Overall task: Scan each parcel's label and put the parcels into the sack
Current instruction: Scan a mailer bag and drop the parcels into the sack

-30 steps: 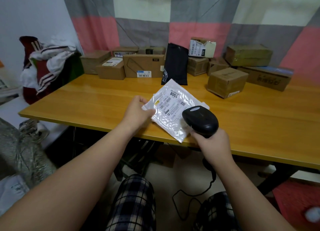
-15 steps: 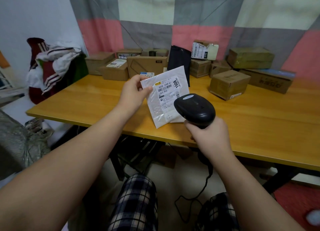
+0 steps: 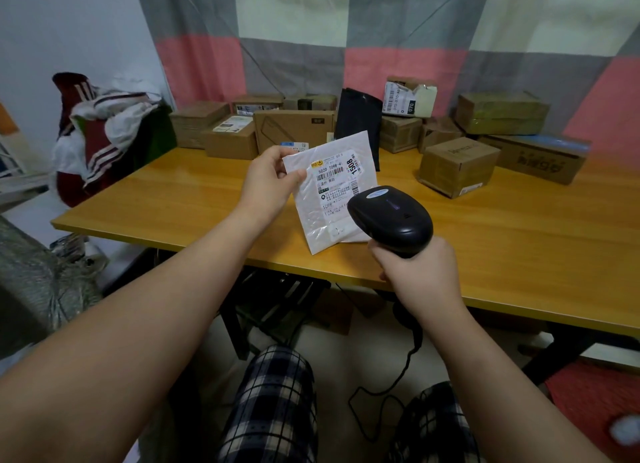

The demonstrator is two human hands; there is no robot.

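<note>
Scanning a parcel point(image 3: 330, 199) over the tabletop point(image 3: 173, 199)
Boxes point(image 3: 457, 166) are lining the far edge; left hand point(image 3: 266, 182) is pinching the parcel, right hand point(image 3: 420, 272) gripping the scanner point(image 3: 391, 218) overlapping it.

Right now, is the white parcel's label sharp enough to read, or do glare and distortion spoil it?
Head view: the white plastic mailer parcel has a sharp label, large print 1508 legible, small print not; head view: faint sheen on bare plastic; head view: the black handheld scanner hides a label corner; head view: forearms stretch, lower right corner blurs.
</note>
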